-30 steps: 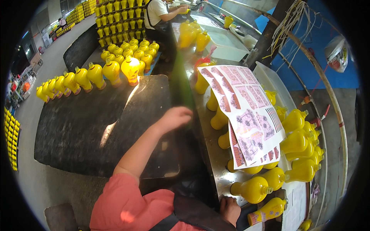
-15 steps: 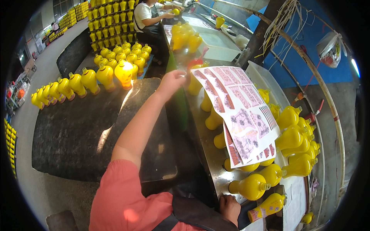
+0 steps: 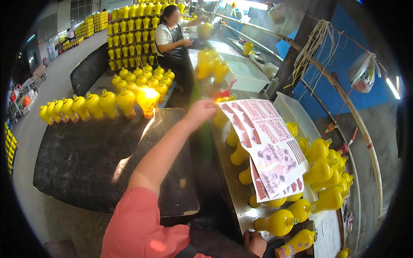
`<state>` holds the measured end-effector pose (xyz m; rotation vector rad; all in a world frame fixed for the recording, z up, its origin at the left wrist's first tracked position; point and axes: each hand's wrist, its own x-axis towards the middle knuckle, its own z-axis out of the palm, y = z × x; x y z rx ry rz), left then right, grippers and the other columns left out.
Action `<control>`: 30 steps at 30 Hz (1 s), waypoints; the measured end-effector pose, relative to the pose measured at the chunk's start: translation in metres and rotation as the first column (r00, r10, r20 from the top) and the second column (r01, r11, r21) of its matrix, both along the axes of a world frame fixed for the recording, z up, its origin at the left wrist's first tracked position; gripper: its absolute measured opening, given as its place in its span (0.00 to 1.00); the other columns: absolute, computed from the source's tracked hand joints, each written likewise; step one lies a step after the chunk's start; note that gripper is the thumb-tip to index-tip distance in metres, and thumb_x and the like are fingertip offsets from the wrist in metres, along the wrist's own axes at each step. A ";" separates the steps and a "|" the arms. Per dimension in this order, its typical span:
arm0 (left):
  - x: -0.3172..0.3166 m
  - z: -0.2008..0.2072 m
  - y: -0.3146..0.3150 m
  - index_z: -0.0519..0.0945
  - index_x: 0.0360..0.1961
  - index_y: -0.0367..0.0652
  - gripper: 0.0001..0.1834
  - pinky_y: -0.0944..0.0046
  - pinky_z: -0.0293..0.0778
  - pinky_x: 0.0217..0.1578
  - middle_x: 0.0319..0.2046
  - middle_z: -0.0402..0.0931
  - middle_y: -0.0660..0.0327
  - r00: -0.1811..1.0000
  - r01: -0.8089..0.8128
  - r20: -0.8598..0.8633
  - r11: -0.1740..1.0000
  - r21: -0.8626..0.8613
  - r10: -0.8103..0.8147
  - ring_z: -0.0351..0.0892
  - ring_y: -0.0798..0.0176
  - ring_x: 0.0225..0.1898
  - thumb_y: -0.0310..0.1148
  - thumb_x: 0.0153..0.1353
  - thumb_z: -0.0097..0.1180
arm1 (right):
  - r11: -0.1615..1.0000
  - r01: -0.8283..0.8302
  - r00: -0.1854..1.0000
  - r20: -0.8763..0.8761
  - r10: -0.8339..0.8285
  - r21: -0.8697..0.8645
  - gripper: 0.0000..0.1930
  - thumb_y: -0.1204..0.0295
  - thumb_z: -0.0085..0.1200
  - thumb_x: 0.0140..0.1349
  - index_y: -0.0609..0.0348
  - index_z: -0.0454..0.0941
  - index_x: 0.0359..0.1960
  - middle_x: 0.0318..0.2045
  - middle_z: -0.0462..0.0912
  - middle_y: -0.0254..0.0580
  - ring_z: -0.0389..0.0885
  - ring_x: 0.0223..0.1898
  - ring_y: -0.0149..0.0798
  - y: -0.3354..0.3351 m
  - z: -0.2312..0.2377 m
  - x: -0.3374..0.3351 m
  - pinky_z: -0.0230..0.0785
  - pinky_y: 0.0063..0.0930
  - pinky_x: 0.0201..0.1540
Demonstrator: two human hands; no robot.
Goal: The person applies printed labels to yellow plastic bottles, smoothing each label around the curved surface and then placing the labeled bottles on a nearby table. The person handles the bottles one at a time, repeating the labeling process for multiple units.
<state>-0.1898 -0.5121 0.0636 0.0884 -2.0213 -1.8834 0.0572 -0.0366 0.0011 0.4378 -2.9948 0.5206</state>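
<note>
- The right hand (image 3: 255, 244) rests at the near end of the metal worktop's (image 3: 247, 217) left edge, fingers curled; I cannot tell whether it grips anything.
- Just beside it, a vase with purple floral print (image 3: 297, 244) lies on its side, neck rightward.
- Glossy, round-shouldered yellow vases (image 3: 275, 222) with clear necks lie along the worktop, most necks toward its right edge.
- Over them lie smooth printed sheets (image 3: 269, 142), thin and curling, patterned pink and purple.
- A scuffed, matt dark board (image 3: 107, 159) carries upright vases (image 3: 107, 103) along its far edge.
- The left hand (image 3: 201, 112), fingers bunched, is at the sheets' far left corner; whether it pinches the paper, I cannot tell.
- Near the worktop's far end stands a translucent tub (image 3: 243, 75), its inside pale.
- A clear plastic bag (image 3: 362, 75) hangs holding something reddish.
- Beyond, a co-worker (image 3: 170, 41) in a dark apron is at the worktop's left edge.
</note>
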 end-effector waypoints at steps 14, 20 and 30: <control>0.134 0.003 0.104 0.81 0.57 0.38 0.18 0.65 0.75 0.55 0.50 0.84 0.60 0.913 0.394 0.200 0.895 -0.207 -0.356 0.81 0.68 0.52 0.32 0.67 0.60 | 0.999 -0.001 1.000 0.027 0.002 -0.041 0.14 0.59 0.48 0.73 0.57 0.77 0.37 0.30 0.83 0.62 0.82 0.32 0.66 0.003 0.006 0.012 0.73 0.59 0.35; 0.150 -0.003 0.133 0.81 0.55 0.39 0.17 0.62 0.74 0.57 0.50 0.84 0.57 0.874 0.485 0.141 0.853 -0.191 -0.466 0.81 0.62 0.53 0.35 0.67 0.59 | 1.000 -0.008 0.999 -0.042 0.008 0.010 0.16 0.56 0.48 0.73 0.56 0.78 0.38 0.31 0.84 0.61 0.82 0.33 0.66 0.003 -0.003 0.010 0.73 0.59 0.36; 0.160 -0.029 0.156 0.79 0.57 0.36 0.19 0.62 0.72 0.59 0.53 0.82 0.57 0.830 0.537 0.123 0.839 0.084 -0.544 0.78 0.64 0.56 0.32 0.69 0.57 | 0.998 0.032 0.999 -0.044 -0.030 0.048 0.19 0.51 0.49 0.72 0.55 0.78 0.38 0.32 0.84 0.62 0.83 0.33 0.67 -0.002 -0.012 0.008 0.73 0.60 0.36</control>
